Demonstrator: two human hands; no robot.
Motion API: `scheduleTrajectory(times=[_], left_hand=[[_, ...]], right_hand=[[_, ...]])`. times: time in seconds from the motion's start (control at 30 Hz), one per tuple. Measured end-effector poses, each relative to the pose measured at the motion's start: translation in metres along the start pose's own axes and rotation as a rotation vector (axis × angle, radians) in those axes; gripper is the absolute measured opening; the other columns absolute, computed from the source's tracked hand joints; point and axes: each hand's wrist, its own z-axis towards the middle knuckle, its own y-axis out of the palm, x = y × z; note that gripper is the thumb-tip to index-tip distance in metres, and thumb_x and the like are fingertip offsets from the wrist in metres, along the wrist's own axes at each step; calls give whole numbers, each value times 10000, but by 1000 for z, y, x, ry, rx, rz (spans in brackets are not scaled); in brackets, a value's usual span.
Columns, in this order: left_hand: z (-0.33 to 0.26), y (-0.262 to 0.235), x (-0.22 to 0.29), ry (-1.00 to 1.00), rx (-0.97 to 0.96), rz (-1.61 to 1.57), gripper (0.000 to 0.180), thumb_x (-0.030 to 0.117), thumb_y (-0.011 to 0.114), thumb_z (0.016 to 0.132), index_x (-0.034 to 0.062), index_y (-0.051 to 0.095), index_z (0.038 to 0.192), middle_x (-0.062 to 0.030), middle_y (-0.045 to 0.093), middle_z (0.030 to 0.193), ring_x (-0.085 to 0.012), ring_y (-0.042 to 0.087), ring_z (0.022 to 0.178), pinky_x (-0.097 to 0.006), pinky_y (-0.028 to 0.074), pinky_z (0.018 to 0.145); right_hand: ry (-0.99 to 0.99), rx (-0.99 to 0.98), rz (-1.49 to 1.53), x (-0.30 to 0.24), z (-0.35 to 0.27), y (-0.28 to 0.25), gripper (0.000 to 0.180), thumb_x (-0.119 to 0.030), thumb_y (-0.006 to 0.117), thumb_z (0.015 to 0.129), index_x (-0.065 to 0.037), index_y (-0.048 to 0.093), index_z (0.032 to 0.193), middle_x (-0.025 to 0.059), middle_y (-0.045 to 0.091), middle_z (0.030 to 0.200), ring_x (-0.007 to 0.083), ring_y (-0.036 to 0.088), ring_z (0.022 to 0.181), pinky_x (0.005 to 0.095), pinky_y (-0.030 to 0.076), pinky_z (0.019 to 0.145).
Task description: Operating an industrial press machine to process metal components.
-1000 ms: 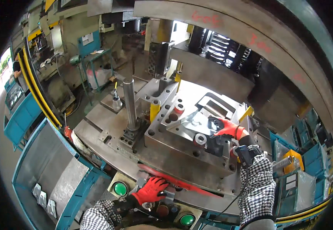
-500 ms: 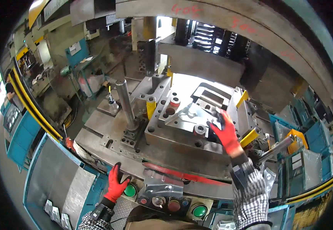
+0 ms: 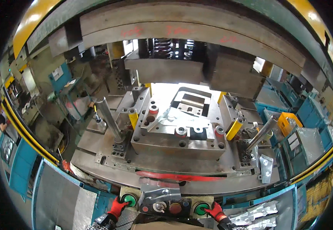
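My left hand (image 3: 117, 208), in a red glove, rests its fingers on the left green push button (image 3: 129, 200) of the control panel. At the panel's other end, my right hand (image 3: 215, 211), gloved alike, touches the right green push button (image 3: 202, 208) with its fingers apart. Neither hand holds anything. Between the buttons, a bent sheet metal part (image 3: 155, 193) lies on top of the panel, by a red button (image 3: 175, 208). Beyond the panel, a flat, shiny sheet metal piece (image 3: 180, 119) lies on the lower press die (image 3: 166, 145).
The heavy upper press block (image 3: 166, 71) hangs above the die. Steel guide posts (image 3: 111, 119) and yellow posts (image 3: 234, 128) stand around it. Another metal part (image 3: 266, 168) lies at the bed's right edge. Formed parts (image 3: 256, 212) fill a bin at lower right; another bin (image 3: 55, 195) stands left.
My right hand has drawn back from the sheet metal piece on the die to the right green button. My left hand has shifted down onto the left green button. The view has turned right.
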Motion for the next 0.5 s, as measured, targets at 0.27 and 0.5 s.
scheduleTrajectory(times=[0.27,0.5], left_hand=[[13,7,2,-19,42,53,702,125,961,740,-14,600,1326,-78,738,995,-160,683,819,-323,557,708],[-5,17,12,-38,4,-68,730,102,940,773,-52,573,1385,-119,744,1151,-186,709,969,-332,596,825]], right_hand=[[62,165,2,11,-7,14,1220,-768,860,620,20,501,1479,290,615,1364,437,590,1303,500,494,1095],[114,119,68,-3,-13,4,1248,-839,806,640,38,501,1474,305,596,1386,442,579,1322,498,489,1104]])
